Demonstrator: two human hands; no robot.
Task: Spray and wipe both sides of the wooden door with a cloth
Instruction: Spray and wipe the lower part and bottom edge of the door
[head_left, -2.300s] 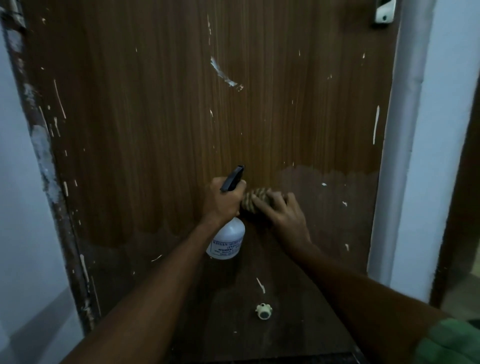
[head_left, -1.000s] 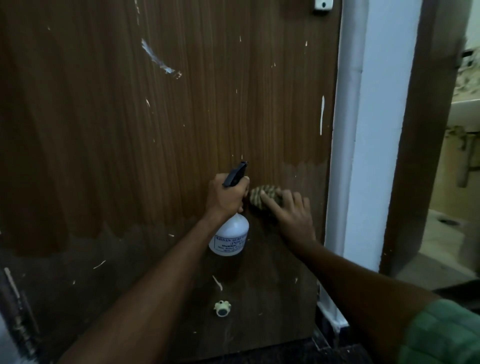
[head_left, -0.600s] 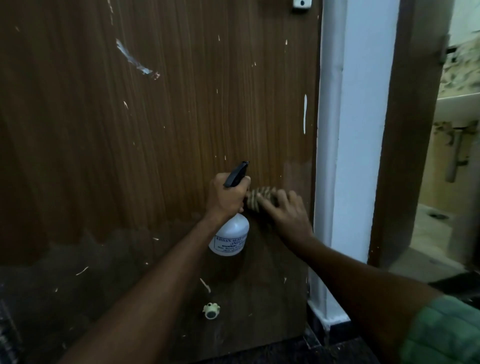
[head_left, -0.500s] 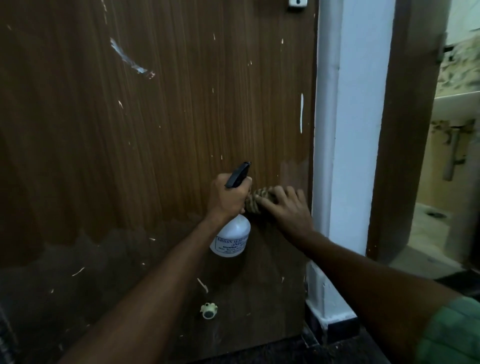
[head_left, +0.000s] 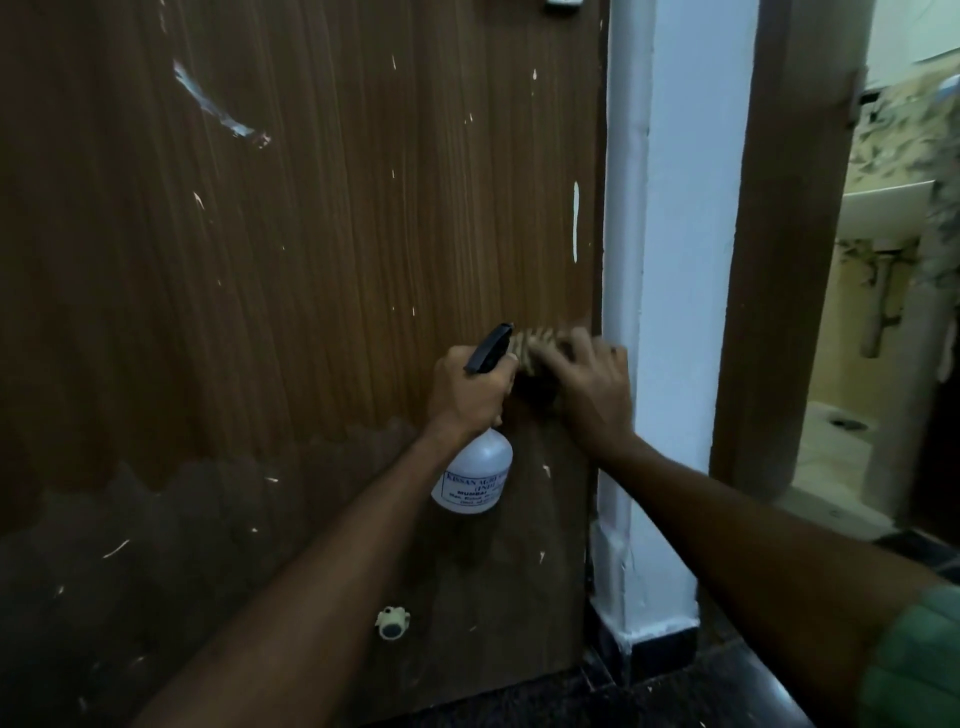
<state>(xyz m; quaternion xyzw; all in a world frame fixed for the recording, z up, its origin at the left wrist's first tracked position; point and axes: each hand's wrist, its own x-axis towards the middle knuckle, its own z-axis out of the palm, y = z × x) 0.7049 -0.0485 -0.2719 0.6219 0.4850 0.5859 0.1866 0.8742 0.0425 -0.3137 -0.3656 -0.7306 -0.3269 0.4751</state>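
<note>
The brown wooden door (head_left: 311, 249) fills the left and middle of the head view, flecked with white paint and darker along its lower part. My left hand (head_left: 467, 389) grips the neck of a white spray bottle (head_left: 475, 480) with a black trigger head; the bottle hangs below my fist, close to the door. My right hand (head_left: 587, 384) presses a bunched striped cloth (head_left: 535, 348) flat against the door near its right edge, fingers spread and blurred. The cloth is mostly hidden under my fingers.
A white door frame post (head_left: 660, 312) stands right of the door. Beyond it is a brown jamb (head_left: 774, 260) and a room with a white basin (head_left: 883, 202). A small white door stopper (head_left: 392, 622) sits low on the door. Dark floor (head_left: 649, 696) below.
My right hand and the cloth have slid rightward across the door to its right edge. The view has shifted right, showing more of the frame and the room. My left hand keeps hold of the bottle.
</note>
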